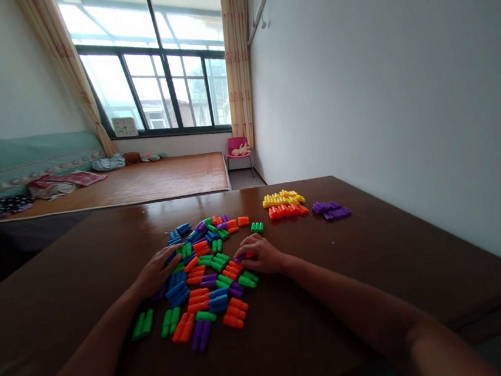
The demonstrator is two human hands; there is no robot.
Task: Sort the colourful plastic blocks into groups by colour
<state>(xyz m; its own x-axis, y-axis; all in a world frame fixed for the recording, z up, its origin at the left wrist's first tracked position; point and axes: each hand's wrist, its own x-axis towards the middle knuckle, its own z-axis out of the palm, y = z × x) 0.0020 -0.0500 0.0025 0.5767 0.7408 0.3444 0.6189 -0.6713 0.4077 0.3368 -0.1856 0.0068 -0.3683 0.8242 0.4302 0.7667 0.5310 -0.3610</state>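
A loose spread of plastic toy building blocks (196, 273) in green, orange, blue and purple covers the middle of the table. Each looks like joined bullet-shaped tubes. My left hand (158, 269) rests on the spread's left edge, fingers stretched out over blue and green blocks. On the right side, my right hand (260, 254) has its fingers curled round a purple block (239, 259). A bit of orange also shows between those fingers; how far they grip it is hidden. Just beyond that hand lies a green block (257, 227).
Farther right are sorted groups: yellow blocks (283, 198), orange blocks (288, 211) and purple blocks (332, 210). The dark glossy table (371, 247) runs along a white wall. Behind it stand a bed (174, 177) and a pink chair (237, 145) beneath the window.
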